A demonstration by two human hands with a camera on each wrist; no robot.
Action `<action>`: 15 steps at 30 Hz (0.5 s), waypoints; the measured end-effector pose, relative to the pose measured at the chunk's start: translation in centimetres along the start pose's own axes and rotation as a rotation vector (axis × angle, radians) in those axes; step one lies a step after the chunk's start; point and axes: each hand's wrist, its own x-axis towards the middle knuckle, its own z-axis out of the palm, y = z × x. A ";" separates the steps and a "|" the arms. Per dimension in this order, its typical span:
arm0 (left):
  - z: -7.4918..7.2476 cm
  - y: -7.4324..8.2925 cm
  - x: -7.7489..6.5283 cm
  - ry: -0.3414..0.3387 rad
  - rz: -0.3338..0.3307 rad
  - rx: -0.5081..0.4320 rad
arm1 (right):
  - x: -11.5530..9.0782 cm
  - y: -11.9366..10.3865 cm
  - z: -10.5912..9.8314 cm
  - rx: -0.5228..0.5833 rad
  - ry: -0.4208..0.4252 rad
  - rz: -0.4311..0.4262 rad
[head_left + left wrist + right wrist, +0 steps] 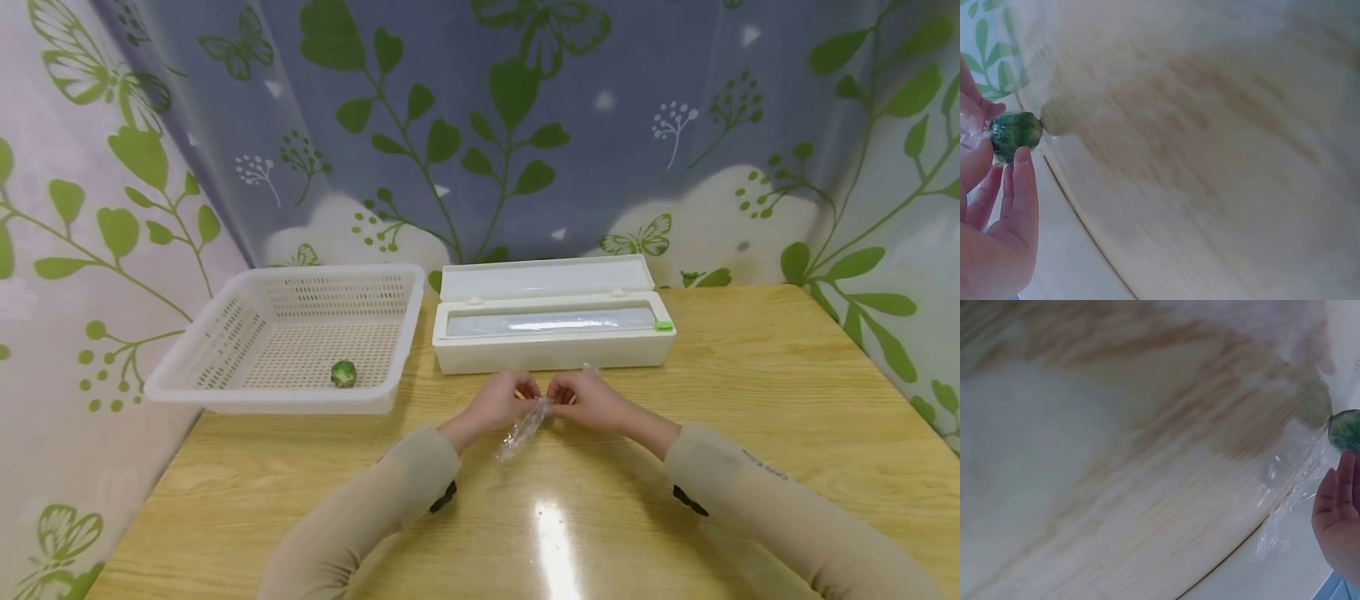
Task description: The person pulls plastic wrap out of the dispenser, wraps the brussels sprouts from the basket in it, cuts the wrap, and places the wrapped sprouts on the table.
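Note:
My left hand (497,402) and right hand (594,402) meet above the table, just in front of the white box. Between their fingertips they pinch a Brussels sprout (1015,134) wrapped in clear plastic film (521,432). A loose tail of the film hangs down toward me. In the head view the fingers hide most of the sprout. The left wrist view shows fingertips against its underside and a thumb beside it. At the right edge of the right wrist view, the sprout (1345,430) touches the tabletop, with fingers close below it.
Behind my hands, a long white box (551,354) stands with its lid raised; a roll of plastic film (551,322) lies inside and a green slider sits at its right end. To the left, a white perforated basket (281,402) holds another Brussels sprout (343,373).

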 end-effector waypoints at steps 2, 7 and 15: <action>0.0 0.1 0.0 -0.005 -0.003 -0.014 | 0.0 0.1 0.0 -0.008 -0.002 0.004; -0.3 0.5 -0.3 -0.036 -0.036 -0.091 | 0.0 0.1 -0.1 -0.032 0.004 -0.008; -0.6 0.5 -0.2 -0.084 0.048 -0.113 | -0.2 0.0 -0.4 -0.013 -0.048 0.000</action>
